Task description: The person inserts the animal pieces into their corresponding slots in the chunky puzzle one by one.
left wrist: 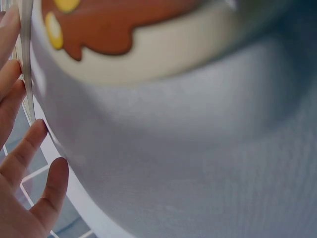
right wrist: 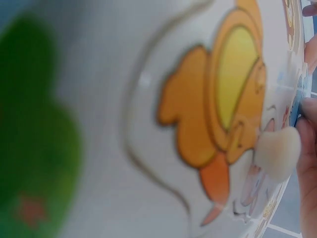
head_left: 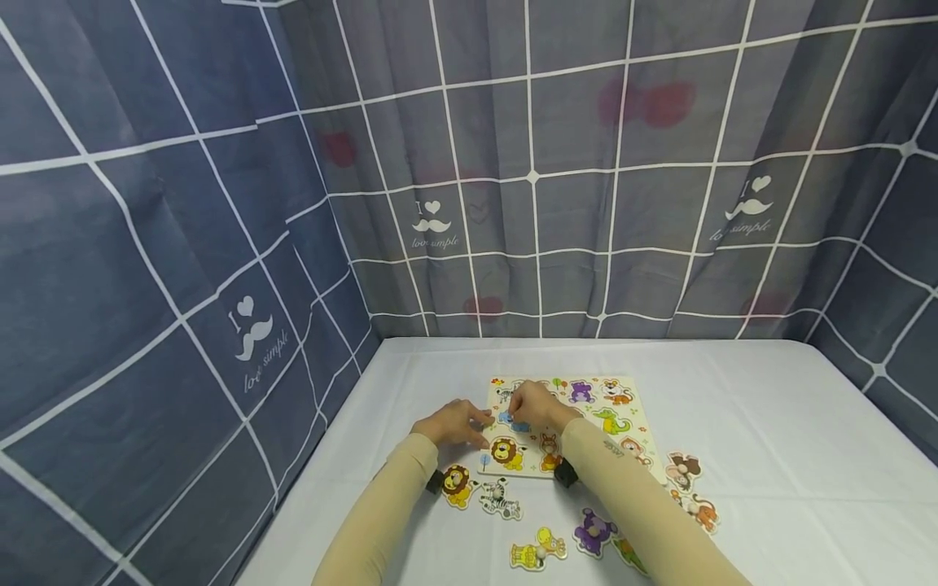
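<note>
A pale puzzle board (head_left: 531, 469) printed with animals lies on the white table. My right hand (head_left: 541, 404) reaches over its left part and pinches a blue animal puzzle piece (head_left: 519, 426) at the board. Its fingertips also show beside something blue at the right edge of the right wrist view. My left hand (head_left: 456, 423) is at the board's left edge, fingers spread and fingertips at the rim; in the left wrist view its fingers (left wrist: 52, 193) look straight. Close to the right wrist camera, an orange kangaroo piece (right wrist: 198, 109) with a pale knob (right wrist: 278, 153) sits on the board.
Loose pieces lie before the board: a lion (head_left: 458, 487), a zebra (head_left: 500, 499), a yellow giraffe (head_left: 538, 550), a purple animal (head_left: 594, 533) and a green piece (head_left: 627, 555) partly under the right forearm. Two more brown and orange pieces (head_left: 684, 470) lie at the right. Dark gridded curtains (head_left: 572, 212) surround the table.
</note>
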`<state>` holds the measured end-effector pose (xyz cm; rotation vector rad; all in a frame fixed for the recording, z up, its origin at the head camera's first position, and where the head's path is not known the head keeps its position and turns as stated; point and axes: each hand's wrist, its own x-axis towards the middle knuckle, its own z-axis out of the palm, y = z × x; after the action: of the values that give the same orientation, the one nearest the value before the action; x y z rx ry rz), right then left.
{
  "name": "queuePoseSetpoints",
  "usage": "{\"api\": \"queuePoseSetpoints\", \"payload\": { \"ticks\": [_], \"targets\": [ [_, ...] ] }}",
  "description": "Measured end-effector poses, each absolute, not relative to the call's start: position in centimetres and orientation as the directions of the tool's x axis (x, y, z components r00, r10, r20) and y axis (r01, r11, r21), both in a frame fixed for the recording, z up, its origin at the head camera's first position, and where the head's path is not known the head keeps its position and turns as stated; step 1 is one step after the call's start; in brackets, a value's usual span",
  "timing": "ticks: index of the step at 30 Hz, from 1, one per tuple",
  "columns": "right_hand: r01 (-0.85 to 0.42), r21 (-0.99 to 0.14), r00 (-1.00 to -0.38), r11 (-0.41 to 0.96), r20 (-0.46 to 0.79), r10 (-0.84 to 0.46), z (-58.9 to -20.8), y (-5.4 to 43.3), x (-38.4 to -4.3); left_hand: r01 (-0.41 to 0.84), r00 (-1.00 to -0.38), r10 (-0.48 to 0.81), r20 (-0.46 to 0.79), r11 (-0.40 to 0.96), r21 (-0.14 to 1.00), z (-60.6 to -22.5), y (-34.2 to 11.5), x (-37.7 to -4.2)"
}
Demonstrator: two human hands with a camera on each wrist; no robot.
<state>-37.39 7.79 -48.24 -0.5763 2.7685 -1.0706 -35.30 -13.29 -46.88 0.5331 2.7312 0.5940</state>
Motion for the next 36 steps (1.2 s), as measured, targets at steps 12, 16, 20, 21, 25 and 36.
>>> {"api": "queuePoseSetpoints", "payload": {
  "ticks": [12, 16, 20, 21, 25, 36],
  "targets": [
    [-0.269, -0.682, -0.924, 0.68, -0.017, -0.382, -48.2, 7.8, -37.0, 0.298, -0.878, 0.426, -0.221, 0.845, 0.443, -47.1, -13.3, -35.2],
    [-0.263, -0.684, -0.929, 0.681, -0.009, -0.369, -48.2, 7.7, -36.9, 0.308, -0.875, 0.436, -0.211, 0.837, 0.453, -47.1, -13.3, -35.3],
    [-0.242, -0.682, -0.942, 0.69, -0.007, -0.336, -47.8, 7.7, -36.8, 0.306, -0.874, 0.44, -0.206, 0.828, 0.47, -46.8, -13.4, -35.6],
    [-0.231, -0.682, -0.945, 0.693, -0.012, -0.327, -47.7, 7.7, -36.7, 0.303, -0.875, 0.437, -0.209, 0.83, 0.468, -46.8, -13.4, -35.6],
    [-0.222, -0.674, -0.952, 0.704, -0.007, -0.307, -47.1, 8.0, -36.5, 0.299, -0.882, 0.422, -0.209, 0.844, 0.445, -46.4, -13.3, -35.8],
    [-0.252, -0.615, -0.945, 0.748, -0.013, -0.328, -47.4, 9.1, -35.6, 0.296, -0.885, 0.415, -0.212, 0.852, 0.432, -46.7, -13.3, -35.6]
  ]
}}
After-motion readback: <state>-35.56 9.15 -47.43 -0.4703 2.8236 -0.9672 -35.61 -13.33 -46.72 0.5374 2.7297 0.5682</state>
